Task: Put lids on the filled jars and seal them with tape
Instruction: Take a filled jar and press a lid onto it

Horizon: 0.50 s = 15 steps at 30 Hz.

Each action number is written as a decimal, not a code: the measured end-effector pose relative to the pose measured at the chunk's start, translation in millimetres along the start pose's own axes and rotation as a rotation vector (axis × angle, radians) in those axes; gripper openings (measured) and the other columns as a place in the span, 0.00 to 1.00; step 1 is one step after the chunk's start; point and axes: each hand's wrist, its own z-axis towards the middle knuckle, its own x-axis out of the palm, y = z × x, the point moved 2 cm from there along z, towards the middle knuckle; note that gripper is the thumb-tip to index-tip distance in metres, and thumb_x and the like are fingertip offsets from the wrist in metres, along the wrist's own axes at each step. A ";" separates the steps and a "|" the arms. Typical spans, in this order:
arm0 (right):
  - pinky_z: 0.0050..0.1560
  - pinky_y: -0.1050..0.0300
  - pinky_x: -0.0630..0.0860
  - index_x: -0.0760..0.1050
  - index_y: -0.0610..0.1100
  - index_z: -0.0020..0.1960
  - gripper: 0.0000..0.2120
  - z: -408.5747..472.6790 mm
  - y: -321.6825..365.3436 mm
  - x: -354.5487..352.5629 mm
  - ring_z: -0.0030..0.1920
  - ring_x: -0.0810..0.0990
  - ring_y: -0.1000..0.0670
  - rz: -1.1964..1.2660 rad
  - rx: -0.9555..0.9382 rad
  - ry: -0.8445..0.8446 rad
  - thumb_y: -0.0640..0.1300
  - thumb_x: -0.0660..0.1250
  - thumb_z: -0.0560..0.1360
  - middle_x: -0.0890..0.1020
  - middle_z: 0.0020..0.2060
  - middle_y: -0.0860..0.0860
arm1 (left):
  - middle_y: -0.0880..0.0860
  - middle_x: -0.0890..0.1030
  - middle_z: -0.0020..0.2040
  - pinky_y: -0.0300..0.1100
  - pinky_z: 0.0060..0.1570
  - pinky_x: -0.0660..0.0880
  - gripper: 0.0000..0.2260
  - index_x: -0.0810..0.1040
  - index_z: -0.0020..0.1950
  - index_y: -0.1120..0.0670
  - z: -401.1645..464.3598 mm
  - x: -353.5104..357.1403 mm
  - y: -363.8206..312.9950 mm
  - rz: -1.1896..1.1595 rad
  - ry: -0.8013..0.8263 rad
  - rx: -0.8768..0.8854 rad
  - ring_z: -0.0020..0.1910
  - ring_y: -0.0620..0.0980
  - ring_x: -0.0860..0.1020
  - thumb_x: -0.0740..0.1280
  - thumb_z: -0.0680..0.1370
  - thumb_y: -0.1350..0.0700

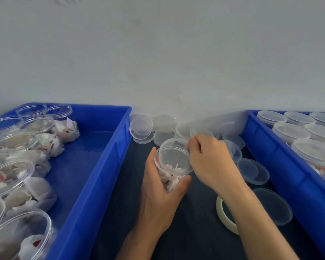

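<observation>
My left hand (158,192) grips a clear plastic jar (170,180) filled with white and red packets, tilted toward me over the dark table. A clear round lid (174,156) sits over the jar's mouth. My right hand (210,158) pinches the lid's far right edge with curled fingers. A roll of pale tape (224,220) lies flat on the table to the right, partly hidden under my right forearm.
A blue bin (101,162) on the left holds several filled open jars (17,143). A blue bin (281,166) on the right holds several lidded jars (291,132). Loose clear lids (141,128) lie along the wall and to the right (253,171).
</observation>
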 end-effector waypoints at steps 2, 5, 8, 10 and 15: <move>0.34 0.56 0.72 0.77 0.44 0.43 0.16 -1.5 1.7 3.1 0.35 0.78 0.51 -0.001 -0.012 -0.013 0.47 0.57 0.86 0.81 0.34 0.50 | 0.37 0.75 0.71 0.34 0.63 0.75 0.38 0.63 0.81 0.40 4.3 1.2 -1.9 -0.029 -0.007 -0.005 0.71 0.40 0.75 0.73 0.73 0.36; 0.34 0.55 0.73 0.76 0.45 0.43 0.16 -2.3 2.8 1.9 0.34 0.78 0.51 -0.010 -0.038 -0.029 0.47 0.58 0.86 0.80 0.33 0.51 | 0.40 0.77 0.69 0.33 0.61 0.75 0.28 0.66 0.78 0.38 7.9 5.7 -4.9 -0.051 -0.021 0.018 0.70 0.45 0.77 0.69 0.79 0.39; 0.36 0.50 0.73 0.74 0.45 0.41 0.16 -2.0 0.2 -0.2 0.34 0.77 0.48 -0.018 -0.041 -0.038 0.46 0.58 0.86 0.78 0.33 0.50 | 0.40 0.77 0.70 0.40 0.66 0.76 0.28 0.65 0.80 0.45 10.4 9.8 -3.7 -0.015 -0.031 0.029 0.71 0.46 0.76 0.65 0.81 0.42; 0.36 0.50 0.69 0.72 0.45 0.39 0.17 -0.9 -2.4 0.5 0.34 0.76 0.48 -0.011 -0.034 -0.045 0.46 0.58 0.86 0.78 0.32 0.49 | 0.40 0.76 0.70 0.44 0.67 0.76 0.27 0.65 0.80 0.46 11.1 11.2 -2.6 0.007 -0.038 0.031 0.71 0.46 0.76 0.64 0.82 0.42; 0.45 0.49 0.74 0.78 0.47 0.50 0.11 2.4 -9.5 0.8 0.42 0.80 0.47 0.005 -0.028 -0.039 0.47 0.59 0.86 0.81 0.38 0.53 | 0.45 0.74 0.75 0.53 0.72 0.74 0.33 0.62 0.83 0.49 11.9 12.6 -0.7 0.027 -0.030 0.020 0.75 0.48 0.73 0.64 0.81 0.39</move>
